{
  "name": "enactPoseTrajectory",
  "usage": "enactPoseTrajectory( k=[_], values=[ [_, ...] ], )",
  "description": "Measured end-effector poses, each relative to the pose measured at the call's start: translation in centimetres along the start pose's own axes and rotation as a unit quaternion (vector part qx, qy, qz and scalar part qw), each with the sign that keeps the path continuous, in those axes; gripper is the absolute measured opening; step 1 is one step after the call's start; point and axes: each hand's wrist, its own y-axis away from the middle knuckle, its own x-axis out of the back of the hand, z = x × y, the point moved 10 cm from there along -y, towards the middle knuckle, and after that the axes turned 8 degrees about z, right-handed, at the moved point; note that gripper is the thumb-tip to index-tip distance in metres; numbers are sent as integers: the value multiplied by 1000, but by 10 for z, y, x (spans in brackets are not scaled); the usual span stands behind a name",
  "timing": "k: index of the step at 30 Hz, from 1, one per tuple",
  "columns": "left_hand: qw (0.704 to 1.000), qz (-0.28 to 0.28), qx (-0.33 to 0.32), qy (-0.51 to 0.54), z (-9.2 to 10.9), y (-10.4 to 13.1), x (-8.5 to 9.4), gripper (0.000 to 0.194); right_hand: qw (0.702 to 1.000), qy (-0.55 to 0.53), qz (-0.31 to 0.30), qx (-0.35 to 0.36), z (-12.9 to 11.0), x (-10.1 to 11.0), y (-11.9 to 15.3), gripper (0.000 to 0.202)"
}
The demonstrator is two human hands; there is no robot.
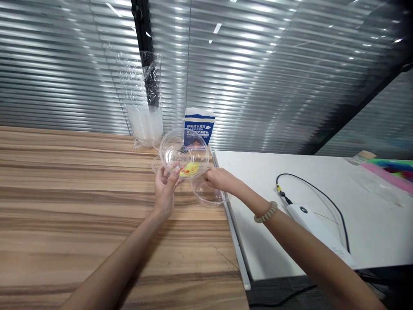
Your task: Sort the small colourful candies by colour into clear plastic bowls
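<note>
At the centre of the frame, holding up a clear round container (171, 137) in the left hand (165, 191), with thumb and fingers closing on its lower-left edge. Pointing its broad circular face almost squarely at the camera, with concentric ridges showing. Running the axis through that circle toward the viewer; presenting a near-round outline, widest across the frame. Showing yellow-and-red matter (190, 169) within the lower part of the circle; cannot tell whether lying inside or showing through the plastic.

Just right of centre, holding the right hand (217, 178) near the container's lower-right edge and above a second clear container (211, 199). Bending the right fingers downward with their tips hidden; cannot tell whether gripping anything. Wearing a beaded bracelet (266, 212) on the right wrist.

At upper centre, showing a blue-and-white packet (200, 122) upright behind the raised container, partly visible through it. Toward the upper left, showing a clear plastic bag (134, 82) containing translucent, cup-like vessels (146, 125), apparently stacked, on the wood-grained tabletop (64, 193).

Across the right side, showing a white tabletop (258, 172) bearing a slim white device (319, 230) and a looping black cable (289, 174).
</note>
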Motion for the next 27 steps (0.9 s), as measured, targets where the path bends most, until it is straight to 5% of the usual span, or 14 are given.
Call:
enactPoseTrajectory(
  k=[4,8,11,15,18,20,23,27],
  values=[
    [1000,-2,-3,-5,2,0,-1,53,985,-110,125,-47,27,56,18,22],
    [1000,-11,3,-18,1,2,-3,61,901,-256,345,-61,44,137,48,16],
    [999,-36,21,-15,-4,4,-6,65,873,-291,390,-29,28,161,50,16],
    [998,-47,26,-17,-9,2,-5,61,866,-316,387,-30,19,156,45,14],
    [999,-34,8,-18,-7,-2,-1,56,829,-351,413,-138,48,140,59,14],
    [1000,-26,2,-11,-5,-4,0,54,830,-379,358,-198,62,117,61,12],
    [1000,-17,6,-2,-4,-4,1,52,889,-376,183,-186,49,74,48,11],
    [1000,-20,5,-7,-3,-1,-1,52,980,-188,30,-63,11,34,30,24]
  ],
)
